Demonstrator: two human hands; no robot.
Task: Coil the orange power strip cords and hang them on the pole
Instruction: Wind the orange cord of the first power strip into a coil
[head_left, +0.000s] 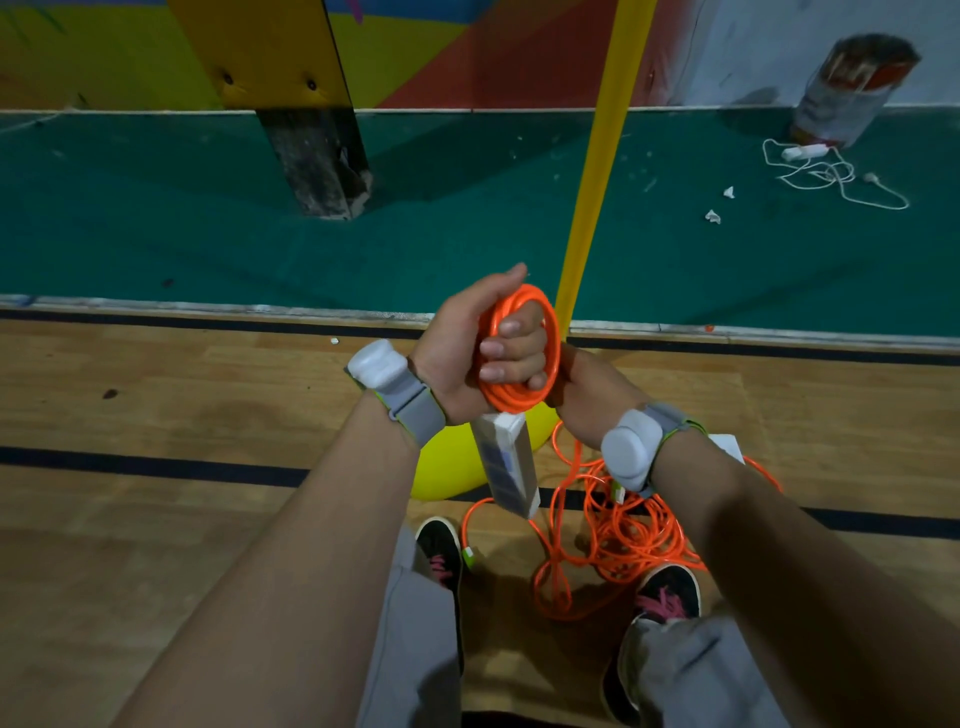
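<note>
1. Fingers (506, 345) of our left hand (467, 343) are curled through the orange coil (511, 400), thumb laid over its top. That hand is clenched on the finished loops.
2. Our right hand (582, 384) sits at 3 o'clock of the coil, against its far rim. Its fingers are hidden behind the loops, so we cannot tell whether it pinches cord or hangs slack.
3. The coil stands upright as a ring, its opening turned partly toward us.
4. The white power strip (506, 467) hangs from the coil's bottom at 6 o'clock, with its long axis running down toward 5.
5. The loose cord (628, 540) lies tangled on the floor at 5 o'clock, by our shoes. We judge that much is left to wind.
6. The yellow pole (592, 171) rises at 1 o'clock, just behind the coil, its long axis running up toward 12.
7. We judge the hanging will be a short reach forward and slightly right. The left hand already carries the ring and looks the nearer. No hook shows on the pole.
</note>
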